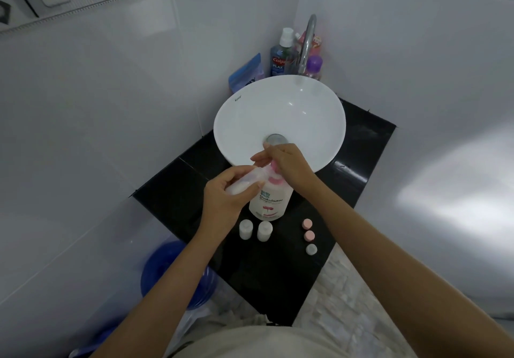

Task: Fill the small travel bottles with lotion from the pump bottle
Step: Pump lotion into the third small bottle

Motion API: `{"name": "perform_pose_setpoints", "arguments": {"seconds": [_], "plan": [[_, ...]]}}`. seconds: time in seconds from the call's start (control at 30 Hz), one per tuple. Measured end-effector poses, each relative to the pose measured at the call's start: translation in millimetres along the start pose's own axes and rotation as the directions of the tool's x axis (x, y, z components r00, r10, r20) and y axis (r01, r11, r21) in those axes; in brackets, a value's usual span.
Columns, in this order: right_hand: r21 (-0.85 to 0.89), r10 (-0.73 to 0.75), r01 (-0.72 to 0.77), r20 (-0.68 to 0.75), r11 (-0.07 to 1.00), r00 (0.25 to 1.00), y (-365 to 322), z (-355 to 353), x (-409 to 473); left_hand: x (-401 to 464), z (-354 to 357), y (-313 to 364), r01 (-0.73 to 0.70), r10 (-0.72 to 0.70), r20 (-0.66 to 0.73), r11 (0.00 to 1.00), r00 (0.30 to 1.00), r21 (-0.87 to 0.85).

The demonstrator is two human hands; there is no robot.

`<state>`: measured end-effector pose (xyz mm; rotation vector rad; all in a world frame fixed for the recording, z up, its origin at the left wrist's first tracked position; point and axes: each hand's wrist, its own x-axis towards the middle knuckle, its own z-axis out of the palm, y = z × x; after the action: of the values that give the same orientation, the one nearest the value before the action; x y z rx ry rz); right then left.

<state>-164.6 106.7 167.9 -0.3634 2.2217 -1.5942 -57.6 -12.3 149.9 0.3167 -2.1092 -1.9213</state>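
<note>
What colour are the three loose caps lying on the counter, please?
Two caps are pink, one grey-white; the head view shows them.

white basin (pixel 306 101) | chrome tap (pixel 308 43) | mouthwash bottle (pixel 281 57) | blue bucket (pixel 172 271)

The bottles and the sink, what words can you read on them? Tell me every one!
"Shokubutsu" on the white pump bottle; the smaller print under it is too blurred to read.
"Colgate" and "PLAX" on the blue mouthwash bottle, the first word partly hidden.
"Kassa", or close to it, on the sink's rim; tiny, so I am not sure.
The blue pouch and the red pack behind the tap have print too blurred to read.
</note>
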Motion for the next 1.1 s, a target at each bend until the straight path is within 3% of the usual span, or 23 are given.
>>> {"name": "perform_pose_setpoints", "arguments": {"seconds": [0.2,0.4,0.7,0.97,1.1], "plan": [[0.088,-0.03,0.034,-0.052,0.996,0.998,-5,3,-3,2,-1,5,-0.018,0.018,-0.012,1.0,1.0,0.016],[0.073,0.035,-0.031,-0.06,0.997,0.998,11,10,-2,-2,1,-1,0.019,-0.019,0.008,1.0,1.0,-0.009],[0.028,-0.061,0.065,-0.123,0.998,0.991,1,4,0,0,0,9,-0.019,0.019,-0.007,0.999,1.0,-0.041],[0.04,0.061,-0.056,-0.126,0.998,0.99,12,12,-3,-3,3,1,0.037,-0.037,-0.001,0.998,0.999,-0.042],[-0.03,0.008,-0.011,-0.118,0.999,0.993,4,7,-1,-2,2,4,0.03,-0.03,-0.012,0.999,0.999,-0.044]]}}
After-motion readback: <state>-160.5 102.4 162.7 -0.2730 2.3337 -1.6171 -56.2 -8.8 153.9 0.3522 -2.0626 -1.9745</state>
